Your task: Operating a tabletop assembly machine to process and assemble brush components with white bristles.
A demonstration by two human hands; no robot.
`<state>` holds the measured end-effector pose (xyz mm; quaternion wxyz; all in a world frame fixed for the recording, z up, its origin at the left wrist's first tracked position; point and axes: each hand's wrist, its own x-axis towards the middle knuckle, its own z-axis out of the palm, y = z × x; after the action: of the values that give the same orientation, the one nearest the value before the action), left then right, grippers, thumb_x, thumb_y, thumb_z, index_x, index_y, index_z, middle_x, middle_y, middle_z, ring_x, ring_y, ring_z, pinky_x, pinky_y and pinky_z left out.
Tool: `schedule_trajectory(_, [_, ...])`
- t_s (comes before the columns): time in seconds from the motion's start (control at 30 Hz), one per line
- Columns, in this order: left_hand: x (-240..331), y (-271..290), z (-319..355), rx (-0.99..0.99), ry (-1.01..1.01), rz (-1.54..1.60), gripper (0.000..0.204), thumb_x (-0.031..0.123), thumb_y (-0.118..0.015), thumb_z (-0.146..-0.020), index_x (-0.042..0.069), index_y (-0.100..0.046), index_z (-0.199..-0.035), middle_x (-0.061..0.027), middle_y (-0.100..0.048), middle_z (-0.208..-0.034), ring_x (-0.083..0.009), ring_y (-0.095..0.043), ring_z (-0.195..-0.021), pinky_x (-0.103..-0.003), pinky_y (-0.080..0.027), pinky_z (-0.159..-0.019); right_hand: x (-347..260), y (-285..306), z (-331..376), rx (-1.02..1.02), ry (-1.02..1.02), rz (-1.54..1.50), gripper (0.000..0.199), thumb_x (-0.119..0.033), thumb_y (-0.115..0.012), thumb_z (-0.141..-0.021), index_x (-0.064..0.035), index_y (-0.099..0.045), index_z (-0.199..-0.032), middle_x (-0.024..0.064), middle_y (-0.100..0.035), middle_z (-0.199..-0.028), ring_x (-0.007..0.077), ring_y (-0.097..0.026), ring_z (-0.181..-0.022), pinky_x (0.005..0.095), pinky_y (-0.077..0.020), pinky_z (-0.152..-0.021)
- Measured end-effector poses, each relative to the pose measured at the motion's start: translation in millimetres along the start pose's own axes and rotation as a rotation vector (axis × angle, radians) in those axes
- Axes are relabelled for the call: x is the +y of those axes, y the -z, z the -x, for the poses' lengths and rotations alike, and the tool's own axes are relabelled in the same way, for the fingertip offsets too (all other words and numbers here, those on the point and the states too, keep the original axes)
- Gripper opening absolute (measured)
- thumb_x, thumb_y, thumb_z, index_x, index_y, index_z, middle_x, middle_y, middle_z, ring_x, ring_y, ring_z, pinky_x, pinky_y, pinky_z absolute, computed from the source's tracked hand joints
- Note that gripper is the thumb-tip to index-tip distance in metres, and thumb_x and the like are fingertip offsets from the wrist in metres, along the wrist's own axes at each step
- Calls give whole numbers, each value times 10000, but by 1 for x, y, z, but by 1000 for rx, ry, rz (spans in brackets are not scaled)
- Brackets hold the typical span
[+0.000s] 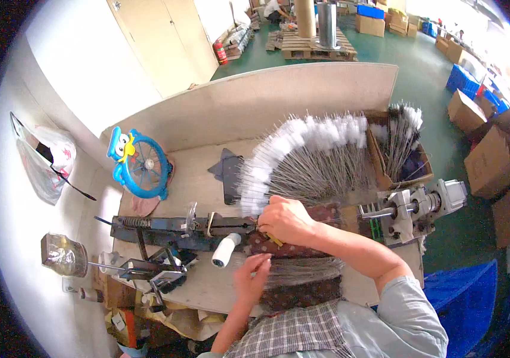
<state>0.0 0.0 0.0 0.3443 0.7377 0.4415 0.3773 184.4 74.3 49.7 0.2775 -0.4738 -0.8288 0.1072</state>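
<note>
My right hand (286, 221) is closed at the middle of a long bench machine (165, 230), beside the near left end of a fan of white-bristled wire brushes (267, 158). What its fingers grip is hidden behind them; a small yellow piece (274, 240) shows just below. My left hand (251, 278) is lower and nearer, fingers bent and blurred, beside a bundle of thin bare wires (306, 270) lying on a dark dotted cloth (303, 293). Whether it holds a wire cannot be made out. A white cylinder (226, 250) lies just left of my hands.
A motor with a chuck (416, 209) sits at the bench's right end. Behind it, a cardboard box (383, 152) holds more brushes. A blue duck-shaped fan (141, 164) stands at the back left. An upright board (255, 98) edges the bench, and a blue bin (464, 304) stands at right.
</note>
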Motion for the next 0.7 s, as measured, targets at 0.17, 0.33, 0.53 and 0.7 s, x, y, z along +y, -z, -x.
schedule_trajectory(0.17, [-31,34,-3,186,596,877,429,391,-470,-897,-5,-618,-966,-119,-647,-835,-199,-612,-672,-311,-499,-618,-15,-7,-12,-45,-27,118,84,-185,-610,-654,-101,-618,-652,41,-609,-707,253,-563,-807,373,-489,-663])
schedule_trajectory(0.33, [2,14,-35,12,665,749,440,433,-567,-828,3,-656,-787,-71,-619,-637,-150,-565,-562,-289,-450,-518,-7,-15,-12,52,21,156,109,-199,-627,-634,-144,-563,-565,-31,-533,-617,194,-516,-682,317,-450,-614])
schedule_trajectory(0.53, [-40,-1,-36,-39,513,127,403,394,-702,-727,-8,-673,-707,-53,-607,-603,-75,-524,-561,-264,-421,-533,-3,-6,-9,2,143,186,81,-168,-605,-665,-118,-596,-601,-9,-540,-642,202,-533,-716,312,-457,-643])
schedule_trajectory(0.7, [-12,-20,-37,33,554,640,307,244,-632,-786,-37,-598,-904,-106,-613,-779,-143,-569,-652,-297,-464,-596,-8,31,30,156,18,5,138,-129,-608,-695,-91,-634,-825,51,-585,-786,246,-569,-758,345,-487,-684])
